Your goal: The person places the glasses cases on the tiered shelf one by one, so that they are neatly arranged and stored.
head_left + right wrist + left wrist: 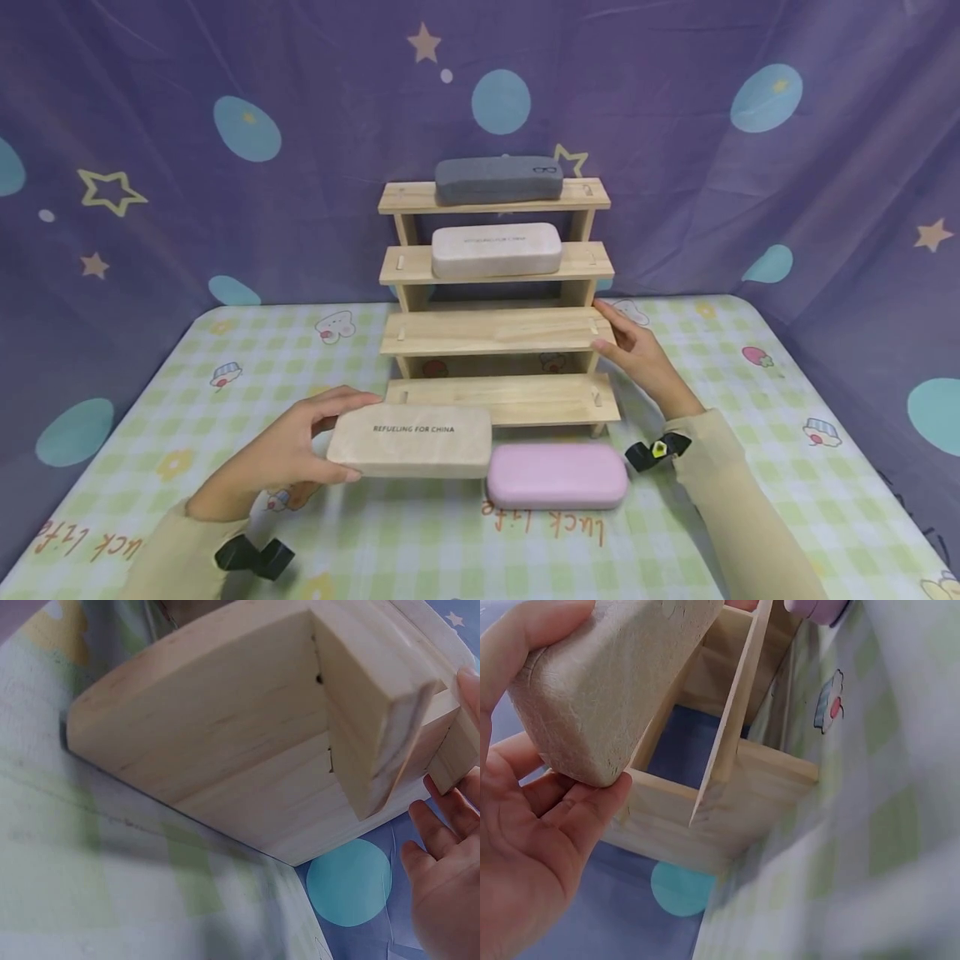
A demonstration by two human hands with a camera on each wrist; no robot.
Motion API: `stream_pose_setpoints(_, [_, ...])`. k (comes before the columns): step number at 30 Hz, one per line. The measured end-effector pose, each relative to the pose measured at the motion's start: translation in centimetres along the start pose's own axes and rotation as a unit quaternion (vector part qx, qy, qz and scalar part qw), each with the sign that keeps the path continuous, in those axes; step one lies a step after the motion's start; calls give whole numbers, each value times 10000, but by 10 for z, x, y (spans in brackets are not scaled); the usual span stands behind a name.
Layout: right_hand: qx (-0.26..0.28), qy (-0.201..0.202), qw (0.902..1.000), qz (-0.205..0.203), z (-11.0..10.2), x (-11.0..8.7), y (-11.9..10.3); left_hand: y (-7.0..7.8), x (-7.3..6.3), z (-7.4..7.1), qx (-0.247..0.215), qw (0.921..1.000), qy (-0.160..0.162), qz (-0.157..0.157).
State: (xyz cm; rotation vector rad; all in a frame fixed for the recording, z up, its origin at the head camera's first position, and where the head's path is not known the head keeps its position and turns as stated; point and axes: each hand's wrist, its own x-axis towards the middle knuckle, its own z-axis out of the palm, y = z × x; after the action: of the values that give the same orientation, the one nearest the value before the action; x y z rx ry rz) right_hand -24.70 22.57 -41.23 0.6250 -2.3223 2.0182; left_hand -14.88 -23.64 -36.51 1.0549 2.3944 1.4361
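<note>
My left hand (300, 446) grips the left end of a beige glasses case (420, 442) printed REFUELING FOR CHINA, thumb at the front and fingers behind. The case is held just in front of the lowest board of a four-tier wooden display stand (498, 331) and overlaps it in the head view. At the stand's right side, my right hand (637, 350) holds the end of the second board from the bottom, its thumb at the front edge and a finger at the back. A pink glasses case (557, 477) lies on the cloth beside the beige one.
On the top board sits a grey-blue glasses case (498, 181). One board lower lies a whitish glasses case (497, 250). A green checked tablecloth (247, 375) covers the table, and a purple patterned curtain (337, 100) hangs behind the stand.
</note>
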Motion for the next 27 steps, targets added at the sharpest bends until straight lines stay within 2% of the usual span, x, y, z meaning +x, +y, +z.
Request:
stream_pose_setpoints(7, [-60, 20, 10000, 30, 0, 1, -2, 8, 10, 0, -54, 9999, 126, -21])
stream_pose_setpoints(18, [6, 12, 10000, 0, 0, 0, -2, 17, 33, 3, 37, 9983, 469, -353])
stream_pose_setpoints(27, [56, 20, 10000, 30, 1, 0, -2, 21, 52, 4, 142, 9977, 605, -260])
